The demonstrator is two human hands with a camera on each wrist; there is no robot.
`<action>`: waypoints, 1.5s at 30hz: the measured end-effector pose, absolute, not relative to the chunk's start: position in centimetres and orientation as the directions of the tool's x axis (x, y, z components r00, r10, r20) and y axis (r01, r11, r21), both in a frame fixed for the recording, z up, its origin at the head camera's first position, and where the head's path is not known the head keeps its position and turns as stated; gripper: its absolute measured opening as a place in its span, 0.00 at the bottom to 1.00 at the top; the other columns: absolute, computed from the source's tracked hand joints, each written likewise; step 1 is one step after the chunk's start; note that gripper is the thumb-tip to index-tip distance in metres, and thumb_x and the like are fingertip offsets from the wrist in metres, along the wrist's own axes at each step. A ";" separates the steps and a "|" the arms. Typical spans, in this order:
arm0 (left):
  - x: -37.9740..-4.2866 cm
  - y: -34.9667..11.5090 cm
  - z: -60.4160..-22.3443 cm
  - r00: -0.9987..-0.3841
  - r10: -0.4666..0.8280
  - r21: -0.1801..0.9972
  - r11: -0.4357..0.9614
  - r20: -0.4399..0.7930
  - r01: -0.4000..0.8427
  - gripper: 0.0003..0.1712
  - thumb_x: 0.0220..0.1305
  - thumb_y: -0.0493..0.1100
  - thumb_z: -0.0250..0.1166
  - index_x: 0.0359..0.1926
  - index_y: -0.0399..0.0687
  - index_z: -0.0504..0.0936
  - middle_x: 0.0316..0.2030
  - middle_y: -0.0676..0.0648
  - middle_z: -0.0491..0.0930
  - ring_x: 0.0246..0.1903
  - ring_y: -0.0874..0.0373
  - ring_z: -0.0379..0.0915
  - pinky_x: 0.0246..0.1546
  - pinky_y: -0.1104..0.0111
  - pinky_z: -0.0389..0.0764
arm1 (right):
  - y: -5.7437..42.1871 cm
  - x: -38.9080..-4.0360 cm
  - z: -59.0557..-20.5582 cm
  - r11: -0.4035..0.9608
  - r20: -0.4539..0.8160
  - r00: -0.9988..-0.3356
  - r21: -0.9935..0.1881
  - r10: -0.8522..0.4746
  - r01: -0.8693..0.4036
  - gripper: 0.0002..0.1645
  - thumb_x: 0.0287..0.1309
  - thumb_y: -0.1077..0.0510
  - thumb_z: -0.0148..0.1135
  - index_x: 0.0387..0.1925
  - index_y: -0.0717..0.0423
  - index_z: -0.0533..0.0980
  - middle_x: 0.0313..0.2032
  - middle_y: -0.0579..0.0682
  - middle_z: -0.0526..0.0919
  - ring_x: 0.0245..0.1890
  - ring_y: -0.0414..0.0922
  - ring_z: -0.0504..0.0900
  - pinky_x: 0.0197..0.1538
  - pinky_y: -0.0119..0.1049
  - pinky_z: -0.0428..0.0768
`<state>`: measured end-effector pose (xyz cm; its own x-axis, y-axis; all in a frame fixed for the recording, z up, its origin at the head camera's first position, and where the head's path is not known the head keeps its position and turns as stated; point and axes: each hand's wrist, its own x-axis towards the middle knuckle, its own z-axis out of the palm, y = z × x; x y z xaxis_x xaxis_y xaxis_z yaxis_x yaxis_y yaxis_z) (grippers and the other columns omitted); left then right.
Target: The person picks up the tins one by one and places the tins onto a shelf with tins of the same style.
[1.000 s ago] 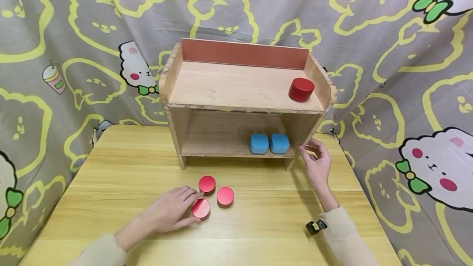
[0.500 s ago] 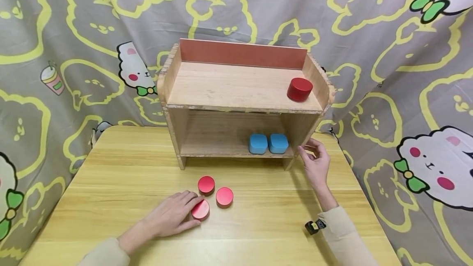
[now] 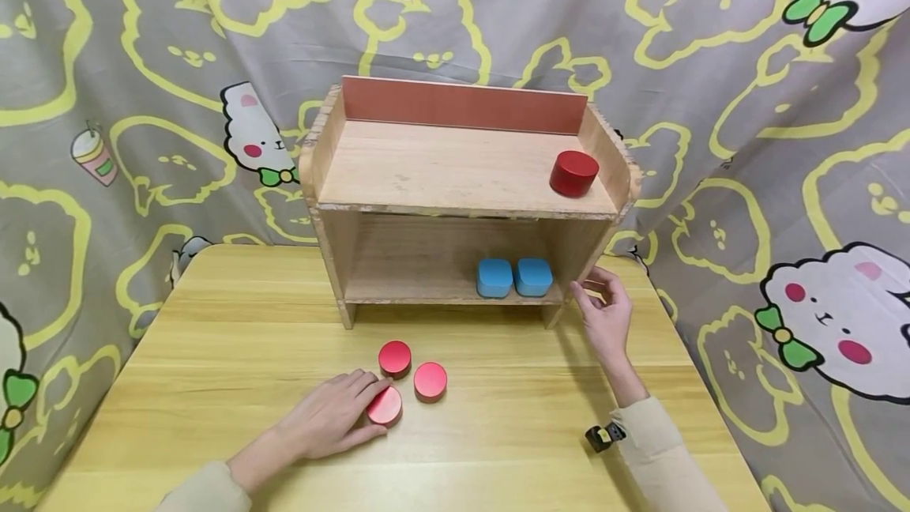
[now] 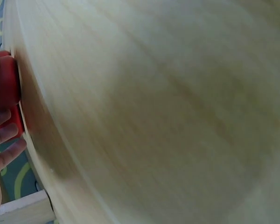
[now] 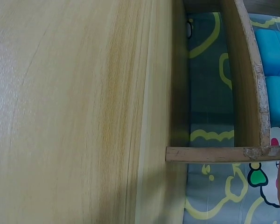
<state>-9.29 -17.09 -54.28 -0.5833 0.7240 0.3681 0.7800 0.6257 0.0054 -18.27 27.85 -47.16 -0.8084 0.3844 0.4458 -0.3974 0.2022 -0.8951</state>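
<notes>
My left hand (image 3: 329,416) grips a round red block (image 3: 385,405) on the table, thumb on its near side and index finger across its far side. Two more round red blocks, one at the back (image 3: 394,359) and one to the right (image 3: 430,382), stand close by. In the left wrist view the held red block (image 4: 7,81) shows at the left edge beside the fingers. My right hand (image 3: 607,314) holds the right side panel of a small wooden shelf (image 3: 455,172), thumb at its front edge. The other right fingers are partly hidden beside the panel.
Two blue rounded blocks, a left one (image 3: 494,278) and a right one (image 3: 533,276), sit at the right of the lower shelf board. A larger red cylinder (image 3: 574,174) stands on the top board. A patterned curtain (image 3: 178,46) surrounds the wooden table (image 3: 235,299).
My left index finger has come in over the far side of the red block, and the hand has closed around it. The right hand stays at the shelf panel. The head view shifts slightly.
</notes>
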 end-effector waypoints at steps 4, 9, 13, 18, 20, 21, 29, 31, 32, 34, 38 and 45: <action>-9.3 -17.1 -54.4 -0.585 0.721 0.009 0.628 0.371 0.778 0.37 0.63 0.66 0.72 0.62 0.47 0.81 0.45 0.56 0.82 0.44 0.63 0.78 0.46 0.67 0.85 | 27.9 -18.2 -47.3 0.206 0.445 -0.809 -0.895 0.385 -0.394 0.21 0.60 0.74 0.69 0.55 0.75 0.78 0.44 0.36 0.84 0.40 0.31 0.85 0.39 0.18 0.83; -9.4 -17.0 -54.4 -0.580 0.723 0.003 0.624 0.375 0.781 0.37 0.62 0.67 0.72 0.61 0.48 0.82 0.44 0.56 0.81 0.43 0.64 0.77 0.45 0.68 0.85 | 28.0 -18.2 -47.4 0.193 0.440 -0.809 -0.898 0.390 -0.396 0.21 0.60 0.75 0.69 0.55 0.76 0.77 0.44 0.36 0.85 0.40 0.31 0.85 0.39 0.18 0.83; -9.5 -17.0 -54.4 -0.573 0.727 -0.003 0.620 0.379 0.784 0.37 0.62 0.67 0.72 0.61 0.47 0.82 0.44 0.56 0.82 0.43 0.64 0.77 0.45 0.68 0.85 | 27.8 -18.2 -47.3 0.180 0.441 -0.807 -0.897 0.394 -0.403 0.21 0.60 0.75 0.69 0.55 0.77 0.77 0.44 0.37 0.85 0.40 0.31 0.85 0.39 0.18 0.83; -9.5 -17.0 -54.3 -0.568 0.729 -0.008 0.617 0.382 0.787 0.37 0.62 0.68 0.72 0.61 0.47 0.82 0.45 0.55 0.83 0.44 0.63 0.79 0.44 0.68 0.86 | 27.8 -18.3 -47.3 0.174 0.438 -0.806 -0.899 0.398 -0.403 0.21 0.61 0.74 0.69 0.55 0.78 0.76 0.44 0.37 0.85 0.40 0.32 0.85 0.40 0.18 0.84; -9.5 -17.0 -54.3 -0.568 0.730 -0.011 0.617 0.381 0.787 0.37 0.62 0.68 0.72 0.61 0.48 0.82 0.45 0.55 0.83 0.44 0.63 0.79 0.45 0.67 0.86 | 27.9 -18.3 -47.4 0.175 0.438 -0.806 -0.899 0.399 -0.402 0.22 0.61 0.74 0.69 0.56 0.77 0.76 0.44 0.37 0.85 0.40 0.32 0.85 0.40 0.18 0.83; -9.5 -17.0 -54.2 -0.567 0.731 -0.013 0.617 0.379 0.787 0.37 0.62 0.68 0.72 0.61 0.48 0.82 0.45 0.55 0.83 0.44 0.63 0.79 0.45 0.67 0.86 | 27.9 -18.4 -47.5 0.178 0.438 -0.805 -0.899 0.399 -0.401 0.22 0.61 0.74 0.69 0.56 0.77 0.76 0.44 0.37 0.85 0.40 0.32 0.85 0.40 0.18 0.83; -9.2 -16.8 -54.1 -0.578 0.726 0.005 0.621 0.373 0.784 0.36 0.62 0.68 0.72 0.60 0.48 0.83 0.44 0.56 0.82 0.43 0.63 0.78 0.45 0.67 0.85 | 27.8 -18.3 -47.4 0.169 0.436 -0.806 -0.899 0.400 -0.403 0.22 0.59 0.76 0.69 0.55 0.78 0.76 0.44 0.37 0.85 0.40 0.32 0.85 0.40 0.18 0.83; -9.2 -16.8 -54.1 -0.577 0.724 0.010 0.620 0.378 0.785 0.36 0.62 0.68 0.72 0.60 0.48 0.83 0.44 0.56 0.82 0.43 0.64 0.77 0.44 0.68 0.85 | 27.7 -18.4 -47.4 0.162 0.439 -0.804 -0.898 0.400 -0.409 0.23 0.59 0.76 0.69 0.55 0.78 0.76 0.44 0.37 0.85 0.40 0.32 0.85 0.39 0.18 0.83; -9.2 -16.8 -54.1 -0.575 0.723 0.012 0.619 0.382 0.786 0.36 0.62 0.68 0.72 0.60 0.48 0.83 0.44 0.57 0.82 0.43 0.64 0.77 0.44 0.68 0.85 | 27.8 -18.4 -47.4 0.160 0.441 -0.803 -0.897 0.400 -0.412 0.23 0.59 0.77 0.69 0.55 0.79 0.76 0.44 0.37 0.85 0.40 0.32 0.85 0.39 0.18 0.83; -9.3 -16.7 -54.1 -0.572 0.722 0.013 0.616 0.389 0.787 0.36 0.61 0.68 0.72 0.60 0.48 0.83 0.44 0.57 0.82 0.43 0.64 0.77 0.44 0.68 0.85 | 27.8 -18.5 -47.4 0.159 0.443 -0.802 -0.896 0.400 -0.416 0.23 0.58 0.77 0.69 0.56 0.79 0.75 0.44 0.38 0.85 0.39 0.32 0.85 0.39 0.18 0.83; -9.4 -16.6 -53.9 -0.570 0.719 0.019 0.615 0.398 0.789 0.37 0.60 0.68 0.73 0.60 0.48 0.83 0.45 0.57 0.82 0.44 0.64 0.77 0.45 0.68 0.85 | 27.9 -18.5 -47.5 0.168 0.443 -0.805 -0.896 0.395 -0.411 0.23 0.59 0.76 0.69 0.56 0.78 0.76 0.44 0.37 0.85 0.40 0.32 0.85 0.39 0.18 0.83; -9.5 -16.1 -53.1 -0.566 0.718 0.028 0.609 0.405 0.793 0.38 0.58 0.66 0.75 0.61 0.48 0.82 0.47 0.56 0.83 0.46 0.64 0.77 0.48 0.67 0.85 | 28.0 -18.5 -47.6 0.178 0.448 -0.805 -0.894 0.389 -0.411 0.22 0.61 0.75 0.68 0.56 0.77 0.76 0.44 0.37 0.85 0.40 0.32 0.85 0.39 0.18 0.83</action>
